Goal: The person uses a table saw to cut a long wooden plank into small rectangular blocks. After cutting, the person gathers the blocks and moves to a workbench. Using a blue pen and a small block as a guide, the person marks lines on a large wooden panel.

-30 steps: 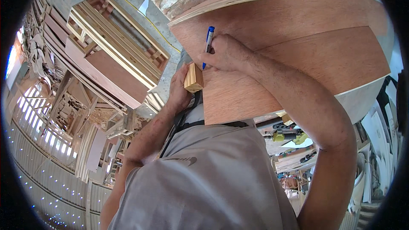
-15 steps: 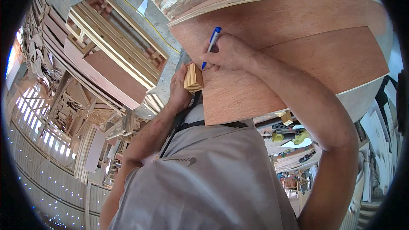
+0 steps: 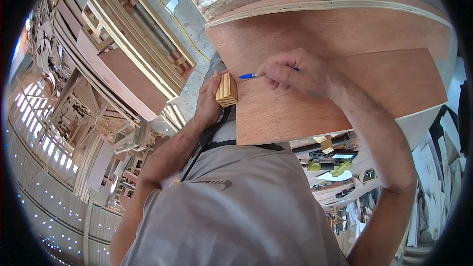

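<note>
Closest to me, my left hand (image 3: 209,99) presses a small striped wooden block (image 3: 226,89) against the left edge of the plywood panel (image 3: 345,93), fingers closed around the block. At three o'clock from it, my right hand (image 3: 293,71) pinches a blue pen (image 3: 249,75), tip pointing at nine o'clock toward the block, lying on the panel. Farther off at ten o'clock stand timber frames (image 3: 133,44).

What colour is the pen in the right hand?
Blue, seen in the head view: the pen in the right hand points toward the striped wooden block.
</note>
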`<action>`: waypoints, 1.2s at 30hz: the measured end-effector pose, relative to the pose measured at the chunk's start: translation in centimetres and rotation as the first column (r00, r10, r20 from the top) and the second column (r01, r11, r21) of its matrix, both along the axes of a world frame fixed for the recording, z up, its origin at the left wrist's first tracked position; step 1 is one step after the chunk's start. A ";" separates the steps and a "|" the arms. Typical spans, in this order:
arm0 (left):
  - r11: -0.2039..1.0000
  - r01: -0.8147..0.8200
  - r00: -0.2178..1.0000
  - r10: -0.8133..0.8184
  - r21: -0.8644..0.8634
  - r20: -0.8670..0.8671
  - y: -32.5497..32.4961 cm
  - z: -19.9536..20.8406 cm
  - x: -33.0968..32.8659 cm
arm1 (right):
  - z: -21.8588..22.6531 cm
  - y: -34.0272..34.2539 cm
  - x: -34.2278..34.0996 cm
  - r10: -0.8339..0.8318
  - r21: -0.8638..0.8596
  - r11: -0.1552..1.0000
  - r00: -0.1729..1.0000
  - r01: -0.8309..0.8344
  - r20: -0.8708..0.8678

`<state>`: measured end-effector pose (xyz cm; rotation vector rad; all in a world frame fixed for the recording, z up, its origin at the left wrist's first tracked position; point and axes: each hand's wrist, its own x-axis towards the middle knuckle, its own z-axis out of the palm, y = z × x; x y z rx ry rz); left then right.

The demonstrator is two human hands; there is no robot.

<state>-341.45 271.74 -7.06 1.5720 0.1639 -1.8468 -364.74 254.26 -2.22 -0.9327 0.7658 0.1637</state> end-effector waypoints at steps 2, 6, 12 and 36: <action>1.000 -0.030 1.000 0.030 -0.001 -0.006 0.0 -0.1 -0.2 | -0.3 -0.1 -0.2 0.077 0.037 0.996 0.996 -0.076 -0.034; 0.999 -0.035 0.999 0.035 -0.009 0.000 0.1 -0.1 -0.4 | -0.1 -0.5 0.0 0.283 -0.101 0.951 0.955 -0.291 -0.088; 1.000 -0.012 1.000 0.012 -0.012 -0.001 0.2 -0.3 -0.3 | 0.9 0.2 1.0 0.297 -0.266 0.909 0.947 -0.320 -0.123; 1.000 -0.006 0.995 0.003 0.030 0.104 0.0 0.3 -0.5 | -4.3 4.7 1.8 0.375 -0.621 0.641 0.890 -0.452 -0.261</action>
